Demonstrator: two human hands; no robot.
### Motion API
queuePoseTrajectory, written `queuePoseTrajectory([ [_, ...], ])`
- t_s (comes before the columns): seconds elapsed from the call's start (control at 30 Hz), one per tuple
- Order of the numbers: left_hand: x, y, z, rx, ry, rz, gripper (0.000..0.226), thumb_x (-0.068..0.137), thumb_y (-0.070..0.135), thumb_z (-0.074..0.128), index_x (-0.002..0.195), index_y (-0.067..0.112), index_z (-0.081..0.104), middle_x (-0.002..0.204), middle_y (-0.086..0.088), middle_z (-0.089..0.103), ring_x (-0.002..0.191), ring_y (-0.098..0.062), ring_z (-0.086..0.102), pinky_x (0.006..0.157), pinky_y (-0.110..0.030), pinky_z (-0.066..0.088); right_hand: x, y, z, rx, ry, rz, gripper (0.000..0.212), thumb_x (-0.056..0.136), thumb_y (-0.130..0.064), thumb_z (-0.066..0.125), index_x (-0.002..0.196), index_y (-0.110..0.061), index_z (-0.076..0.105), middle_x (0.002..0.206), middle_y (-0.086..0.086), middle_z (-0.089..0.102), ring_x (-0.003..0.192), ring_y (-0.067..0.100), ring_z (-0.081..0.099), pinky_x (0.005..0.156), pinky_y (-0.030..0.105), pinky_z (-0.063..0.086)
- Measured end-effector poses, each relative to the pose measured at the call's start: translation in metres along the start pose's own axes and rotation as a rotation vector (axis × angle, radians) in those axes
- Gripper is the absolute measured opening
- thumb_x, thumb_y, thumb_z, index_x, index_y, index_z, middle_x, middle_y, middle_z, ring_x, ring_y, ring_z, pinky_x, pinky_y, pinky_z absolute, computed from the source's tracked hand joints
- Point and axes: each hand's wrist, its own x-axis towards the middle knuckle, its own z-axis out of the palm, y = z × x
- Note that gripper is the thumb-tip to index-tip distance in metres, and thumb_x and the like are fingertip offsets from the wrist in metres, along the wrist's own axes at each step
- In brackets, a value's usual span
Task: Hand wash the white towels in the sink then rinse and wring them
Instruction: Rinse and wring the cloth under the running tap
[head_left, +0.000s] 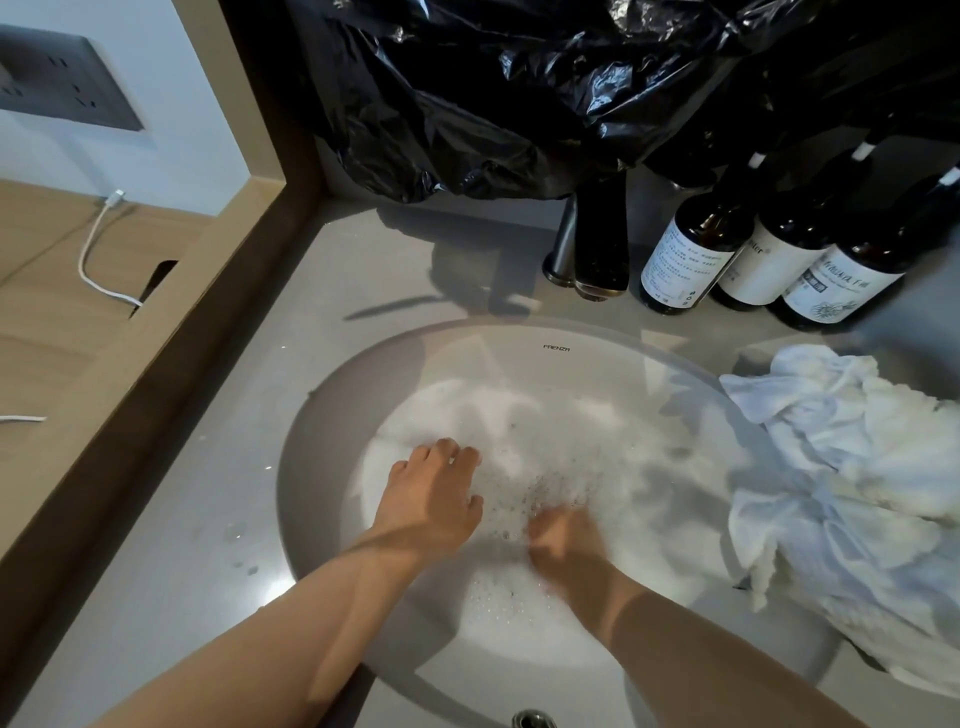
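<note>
The white oval sink (556, 338) holds soapy water with thick foam. A white towel (524, 415) lies sunk in it, mostly hidden under the suds. My left hand (431, 499) is palm down on the left of the foam, fingers spread, their tips pressing into the wet towel. My right hand (563, 540) is blurred and half buried in the suds beside it, with fingers curled as if gripping the towel. A heap of white towels (841, 467) lies on the counter, hanging over the sink's right rim.
A dark faucet (597, 244) stands behind the sink. To its right are three dark bottles (685, 254) with white labels. A black plastic bag (493, 93) covers the back wall. A white cable (93, 249) lies on the wooden ledge at left.
</note>
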Motion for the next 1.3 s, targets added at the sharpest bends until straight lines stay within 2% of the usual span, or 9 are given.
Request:
queuePoseTrajectory([
  [0.13,0.003,-0.001,-0.001,-0.032,-0.041,-0.006,0.04,0.094,0.029,0.046,0.133,0.02,0.043,0.136,0.001,0.042,0.122,-0.021,0.041,0.099,-0.033,0.037,0.004,0.004,-0.004,0.074,-0.017,0.021,0.033,0.098,-0.002,0.034,0.122,-0.003,0.055,0.122,0.012,0.059,0.109,0.023,0.058,0.082,0.022,0.043],
  [0.3,0.002,0.0,0.0,-0.044,-0.079,0.005,0.039,0.094,0.029,0.045,0.132,0.021,0.044,0.134,0.002,0.043,0.119,-0.02,0.042,0.097,-0.031,0.037,0.003,0.012,0.008,0.12,-0.07,0.032,0.036,0.098,-0.005,0.036,0.131,-0.004,0.051,0.11,0.01,0.061,0.114,0.025,0.057,0.078,0.02,0.046],
  [0.4,0.004,0.001,-0.002,-0.053,-0.063,0.033,0.039,0.095,0.03,0.045,0.133,0.021,0.044,0.133,0.002,0.044,0.118,-0.019,0.043,0.096,-0.03,0.038,0.005,0.017,0.002,0.027,-0.141,-0.026,0.039,0.101,-0.016,0.039,0.138,-0.008,0.043,0.135,0.012,0.05,0.124,0.023,0.051,0.097,0.026,0.04],
  [0.57,0.005,0.002,-0.001,-0.064,-0.068,0.033,0.036,0.094,0.032,0.047,0.129,0.022,0.047,0.131,0.003,0.045,0.118,-0.019,0.044,0.096,-0.03,0.038,0.023,0.004,-0.017,-0.059,-0.209,-0.041,0.017,0.094,-0.009,0.046,0.096,-0.01,0.063,0.11,0.013,0.059,0.102,0.023,0.057,0.074,0.02,0.043],
  [0.67,0.006,0.001,-0.001,-0.059,-0.06,0.044,0.037,0.094,0.032,0.047,0.129,0.022,0.048,0.133,0.003,0.045,0.119,-0.019,0.044,0.095,-0.028,0.039,0.035,-0.002,-0.023,-0.183,-0.229,-0.041,0.028,0.097,-0.01,0.044,0.12,-0.004,0.059,0.127,0.015,0.057,0.119,0.027,0.054,0.096,0.028,0.041],
  [0.93,0.009,-0.004,-0.001,-0.029,0.012,0.053,0.037,0.093,0.033,0.047,0.129,0.023,0.049,0.132,0.002,0.046,0.116,-0.02,0.047,0.093,-0.03,0.041,0.048,0.003,-0.03,-0.23,0.023,-0.115,0.039,0.102,-0.013,0.031,0.138,-0.008,0.046,0.143,0.014,0.046,0.13,0.029,0.045,0.107,0.031,0.033],
  [1.03,0.011,-0.006,-0.004,0.022,0.064,0.073,0.041,0.094,0.035,0.046,0.134,0.023,0.045,0.136,0.002,0.044,0.117,-0.02,0.047,0.094,-0.03,0.041,0.035,0.001,-0.039,-0.07,0.223,-0.224,0.031,0.095,-0.006,0.041,0.098,-0.027,0.063,0.116,0.005,0.06,0.11,0.023,0.055,0.088,0.027,0.041],
  [1.1,0.011,-0.005,-0.006,0.079,0.083,0.091,0.043,0.095,0.037,0.044,0.136,0.024,0.042,0.14,0.002,0.04,0.121,-0.02,0.045,0.096,-0.03,0.04,0.019,0.0,-0.049,-0.072,0.316,-0.3,0.027,0.09,-0.008,0.043,0.069,-0.026,0.044,0.099,0.004,0.059,0.1,0.022,0.053,0.08,0.028,0.036],
  [1.3,0.005,0.002,-0.015,0.21,0.162,0.166,0.042,0.096,0.039,0.04,0.136,0.026,0.038,0.142,0.005,0.033,0.128,-0.018,0.037,0.1,-0.031,0.032,-0.012,-0.003,-0.067,-0.197,0.516,-0.326,0.017,0.079,-0.021,0.064,0.067,-0.025,0.053,0.075,-0.004,0.059,0.081,0.022,0.059,0.063,0.024,0.03],
])
